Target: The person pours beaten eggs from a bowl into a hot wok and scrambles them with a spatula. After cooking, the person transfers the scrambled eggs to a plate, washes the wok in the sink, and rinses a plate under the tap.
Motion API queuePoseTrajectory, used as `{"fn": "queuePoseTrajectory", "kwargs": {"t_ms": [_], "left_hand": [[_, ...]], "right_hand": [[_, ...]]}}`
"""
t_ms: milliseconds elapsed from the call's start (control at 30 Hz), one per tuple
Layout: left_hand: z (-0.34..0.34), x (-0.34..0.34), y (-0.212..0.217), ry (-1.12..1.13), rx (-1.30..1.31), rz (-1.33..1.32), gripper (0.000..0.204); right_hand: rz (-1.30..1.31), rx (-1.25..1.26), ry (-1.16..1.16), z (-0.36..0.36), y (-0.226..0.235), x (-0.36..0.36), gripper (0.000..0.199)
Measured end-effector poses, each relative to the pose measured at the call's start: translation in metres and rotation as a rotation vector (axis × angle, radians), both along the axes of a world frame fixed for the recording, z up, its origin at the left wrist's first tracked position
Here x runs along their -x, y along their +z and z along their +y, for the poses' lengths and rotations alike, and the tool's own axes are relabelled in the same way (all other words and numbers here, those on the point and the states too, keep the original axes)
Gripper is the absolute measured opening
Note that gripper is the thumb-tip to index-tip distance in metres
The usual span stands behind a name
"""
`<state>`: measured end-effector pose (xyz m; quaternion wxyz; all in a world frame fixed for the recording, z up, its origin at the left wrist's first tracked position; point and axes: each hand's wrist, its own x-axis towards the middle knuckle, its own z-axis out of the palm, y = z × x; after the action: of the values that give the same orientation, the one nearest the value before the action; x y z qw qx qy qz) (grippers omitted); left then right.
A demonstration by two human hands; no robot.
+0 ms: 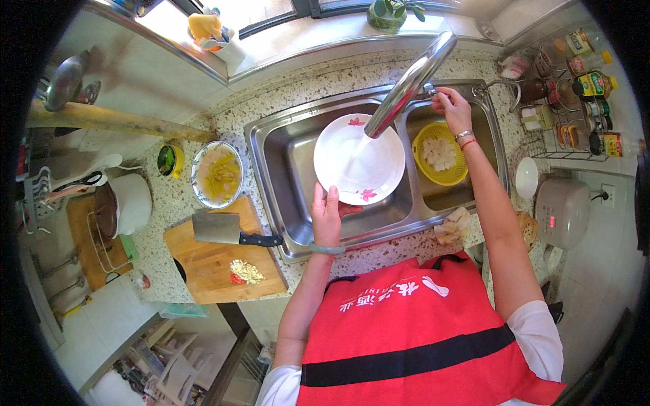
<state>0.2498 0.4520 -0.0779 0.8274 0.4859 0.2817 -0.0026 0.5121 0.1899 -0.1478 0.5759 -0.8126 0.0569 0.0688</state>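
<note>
While water from the faucet falls onto the white plate, the left hand clamps its near rim over the left sink basin; the right hand, farther back and right, closes on the tap lever

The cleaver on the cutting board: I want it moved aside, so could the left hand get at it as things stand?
Probably not yet: the left hand is holding the white plate under the tap. Otherwise the cleaver lies uncovered nearby.

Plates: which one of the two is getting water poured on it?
The white plate with pink flowers, held over the sink by the left hand under the tap. The other plate sits on the counter holding yellow food.
</note>
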Motion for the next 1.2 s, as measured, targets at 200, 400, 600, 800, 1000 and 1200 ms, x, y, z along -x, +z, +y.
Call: {"fn": "queuePoseTrajectory", "kwargs": {"t_ms": [200, 400, 600, 800, 1000, 1200], "left_hand": [[0.001, 0.003, -0.014, 0.012, 0.02, 0.013, 0.028], [0.002, 0.002, -0.019, 0.017, 0.046, 0.024, 0.028], [0.003, 0.004, -0.026, 0.014, 0.066, 0.042, 0.028], [0.002, 0.005, -0.033, 0.019, 0.085, 0.062, 0.027], [0.002, 0.005, -0.038, 0.007, 0.093, 0.073, 0.028], [0.003, 0.006, -0.038, 0.01, 0.101, 0.081, 0.028]], "right_hand": [[0.018, -0.001, 0.009, 0.002, 0.006, 0.001, 0.02], [0.015, -0.017, 0.01, 0.003, 0.006, 0.0, 0.02], [0.048, -0.05, 0.013, -0.002, 0.003, 0.001, 0.025], [0.078, -0.049, -0.011, -0.001, 0.01, 0.005, 0.029], [0.087, -0.058, -0.011, -0.004, 0.011, 0.005, 0.03], [0.089, -0.041, -0.015, -0.002, 0.013, 0.006, 0.031]]}}
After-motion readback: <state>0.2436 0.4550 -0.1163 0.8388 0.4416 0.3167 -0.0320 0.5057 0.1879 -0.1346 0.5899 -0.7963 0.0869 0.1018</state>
